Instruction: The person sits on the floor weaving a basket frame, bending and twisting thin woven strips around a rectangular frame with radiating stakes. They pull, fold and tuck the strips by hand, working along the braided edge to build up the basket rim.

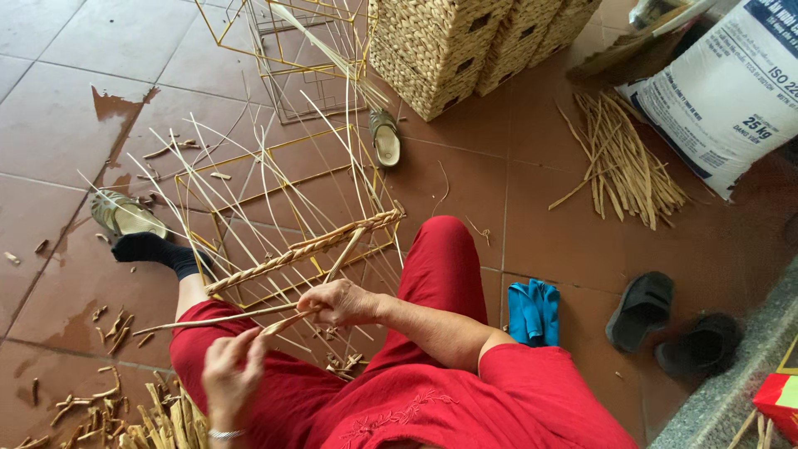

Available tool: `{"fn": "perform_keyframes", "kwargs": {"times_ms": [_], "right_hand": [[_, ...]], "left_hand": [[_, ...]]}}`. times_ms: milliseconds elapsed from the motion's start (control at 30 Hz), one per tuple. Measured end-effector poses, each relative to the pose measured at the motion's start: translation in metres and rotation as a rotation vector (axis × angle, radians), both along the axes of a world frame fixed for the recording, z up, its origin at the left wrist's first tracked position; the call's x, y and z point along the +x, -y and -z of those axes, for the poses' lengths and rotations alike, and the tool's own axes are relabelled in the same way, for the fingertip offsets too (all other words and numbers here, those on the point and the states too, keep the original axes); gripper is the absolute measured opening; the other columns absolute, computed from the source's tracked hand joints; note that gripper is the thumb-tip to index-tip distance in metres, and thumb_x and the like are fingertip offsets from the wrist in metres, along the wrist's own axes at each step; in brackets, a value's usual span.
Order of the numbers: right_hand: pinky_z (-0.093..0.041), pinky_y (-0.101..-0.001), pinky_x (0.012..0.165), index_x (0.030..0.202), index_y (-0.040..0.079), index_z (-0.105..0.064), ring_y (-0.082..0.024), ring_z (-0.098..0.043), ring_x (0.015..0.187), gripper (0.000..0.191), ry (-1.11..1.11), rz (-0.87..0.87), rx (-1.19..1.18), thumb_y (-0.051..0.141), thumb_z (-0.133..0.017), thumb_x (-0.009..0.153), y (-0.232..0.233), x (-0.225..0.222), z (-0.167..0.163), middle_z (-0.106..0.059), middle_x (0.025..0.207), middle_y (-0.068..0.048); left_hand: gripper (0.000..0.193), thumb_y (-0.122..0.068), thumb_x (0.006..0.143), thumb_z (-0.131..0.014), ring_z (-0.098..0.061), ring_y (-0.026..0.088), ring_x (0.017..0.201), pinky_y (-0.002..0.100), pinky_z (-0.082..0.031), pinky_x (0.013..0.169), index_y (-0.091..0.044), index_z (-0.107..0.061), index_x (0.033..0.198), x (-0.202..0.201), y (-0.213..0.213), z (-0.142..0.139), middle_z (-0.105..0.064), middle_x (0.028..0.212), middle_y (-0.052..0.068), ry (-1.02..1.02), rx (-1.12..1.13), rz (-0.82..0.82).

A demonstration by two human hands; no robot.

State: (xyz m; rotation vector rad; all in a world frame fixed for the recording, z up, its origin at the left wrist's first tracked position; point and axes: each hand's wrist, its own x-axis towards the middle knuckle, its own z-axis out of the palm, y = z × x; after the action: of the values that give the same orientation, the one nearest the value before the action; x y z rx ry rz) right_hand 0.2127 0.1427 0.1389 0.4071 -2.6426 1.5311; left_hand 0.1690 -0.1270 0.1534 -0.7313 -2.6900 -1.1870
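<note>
— Floor? 
— Reddish-brown tiles (75, 125), wet patches upper left, woven baskets (449, 50) top centre.
— Hands? 
— Left hand (233, 374) and right hand (341, 301), lower centre, both pinch a straw strand (224, 318) against the wire frame (283, 208).

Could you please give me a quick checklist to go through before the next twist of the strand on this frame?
1. Right hand pinching the strand near the frame: ok, its grip is closed on it.
2. Left hand on the strand's near end: ok, fingers are closed around it.
3. Yellow wire frame steady between the legs: cannot tell, no brace shows.
4. Braided row lying along the frame bar: ok, it runs unbroken across.
5. Spare strands within reach: not ok, the pile lies far off by the white sack.
6. Upright spokes free of tangles: cannot tell, many cross.
</note>
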Motion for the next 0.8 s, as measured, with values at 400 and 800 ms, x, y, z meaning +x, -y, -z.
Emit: {"fn": "perform_keyframes", "kwargs": {"times_ms": [400, 800], "right_hand": [[-0.057, -0.0333, 0.077, 0.111, 0.011, -0.072, -0.020, -0.074, 0.087, 0.029, 0.075, 0.040, 0.026, 0.029, -0.079, 0.089, -0.023, 0.003, -0.008, -0.075, 0.093, -0.007], [-0.058, -0.0308, 0.066, 0.102, 0.014, -0.076, -0.012, -0.073, 0.073, 0.020, 0.183, -0.106, -0.119, 0.030, -0.065, 0.103, -0.010, 0.005, -0.001, -0.076, 0.083, -0.002]], "left_hand": [[0.010, -0.019, 0.103, -0.070, -0.069, 0.021, 0.093, 0.034, -0.058, 0.086, -0.013, -0.077, 0.108, -0.013, 0.090, -0.006, -0.072, 0.110, 0.010, -0.164, -0.311, -0.215], [0.031, -0.032, 0.092, -0.073, -0.070, 0.025, 0.084, 0.038, -0.057, 0.075, -0.011, -0.070, 0.115, 0.014, -0.041, -0.009, -0.072, 0.097, 0.009, 0.027, -0.029, 0.225]]}}
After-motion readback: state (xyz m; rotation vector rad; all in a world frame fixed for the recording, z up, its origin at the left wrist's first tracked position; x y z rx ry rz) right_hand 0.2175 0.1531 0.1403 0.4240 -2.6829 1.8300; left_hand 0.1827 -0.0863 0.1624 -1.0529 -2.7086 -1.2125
